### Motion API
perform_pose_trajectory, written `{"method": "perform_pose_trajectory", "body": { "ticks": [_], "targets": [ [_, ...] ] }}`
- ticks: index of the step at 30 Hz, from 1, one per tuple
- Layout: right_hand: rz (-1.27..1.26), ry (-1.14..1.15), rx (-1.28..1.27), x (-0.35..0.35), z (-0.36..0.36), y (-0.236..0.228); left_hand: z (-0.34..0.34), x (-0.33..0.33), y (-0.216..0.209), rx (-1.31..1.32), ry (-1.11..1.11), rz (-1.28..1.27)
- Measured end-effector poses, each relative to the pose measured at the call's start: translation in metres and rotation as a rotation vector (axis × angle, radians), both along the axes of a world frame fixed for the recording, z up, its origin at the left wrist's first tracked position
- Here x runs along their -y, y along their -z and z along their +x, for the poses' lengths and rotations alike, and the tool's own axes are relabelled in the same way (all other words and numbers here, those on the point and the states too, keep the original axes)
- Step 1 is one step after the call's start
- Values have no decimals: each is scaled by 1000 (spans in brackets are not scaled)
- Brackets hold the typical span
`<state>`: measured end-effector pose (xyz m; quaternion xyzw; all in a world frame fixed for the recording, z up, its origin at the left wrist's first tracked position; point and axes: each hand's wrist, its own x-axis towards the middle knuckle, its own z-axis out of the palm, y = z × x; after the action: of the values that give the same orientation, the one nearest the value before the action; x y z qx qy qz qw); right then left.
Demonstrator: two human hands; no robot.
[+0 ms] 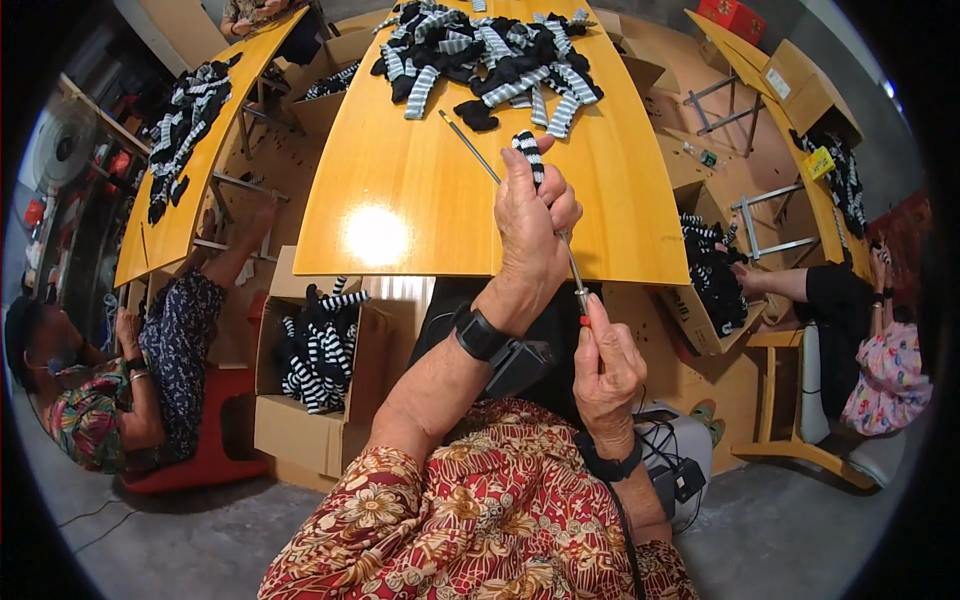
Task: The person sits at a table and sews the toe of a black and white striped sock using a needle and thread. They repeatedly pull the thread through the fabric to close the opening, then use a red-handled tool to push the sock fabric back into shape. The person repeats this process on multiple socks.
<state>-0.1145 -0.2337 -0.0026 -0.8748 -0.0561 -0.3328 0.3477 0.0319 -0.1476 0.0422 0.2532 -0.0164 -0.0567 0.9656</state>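
My left hand (525, 210) is raised over the near part of the table, its fingers closed round a small black-and-white striped knit piece (527, 150) whose rounded end sticks up above the thumb. Lower and to the right, my right hand (607, 365) pinches a thin metal rod (575, 268) close to a small red part at its lower end. The rod runs up into my left fist, where its upper end is hidden. A second slim rod (468, 142) with a yellowish tip lies slanting on the table, partly behind my left hand.
A heap of striped knit pieces (490, 60) covers the far end of the yellow table (400, 180). Cardboard boxes holding more stand at the left (300, 432) and right (690, 315). Co-workers sit at side tables, one left (95, 420), one right (890, 375). Another person is far left.
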Motion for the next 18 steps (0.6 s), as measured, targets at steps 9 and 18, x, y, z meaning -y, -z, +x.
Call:
{"method": "perform_pose_trajectory", "body": {
  "ticks": [9, 18],
  "targets": [
    [115, -51, -7, -9, 23, -6, -15, -4, 18, 37, 65, 110],
    [147, -235, -98, 12, 4, -3, 14, -50, 7, 55, 106, -73]
  ]
}}
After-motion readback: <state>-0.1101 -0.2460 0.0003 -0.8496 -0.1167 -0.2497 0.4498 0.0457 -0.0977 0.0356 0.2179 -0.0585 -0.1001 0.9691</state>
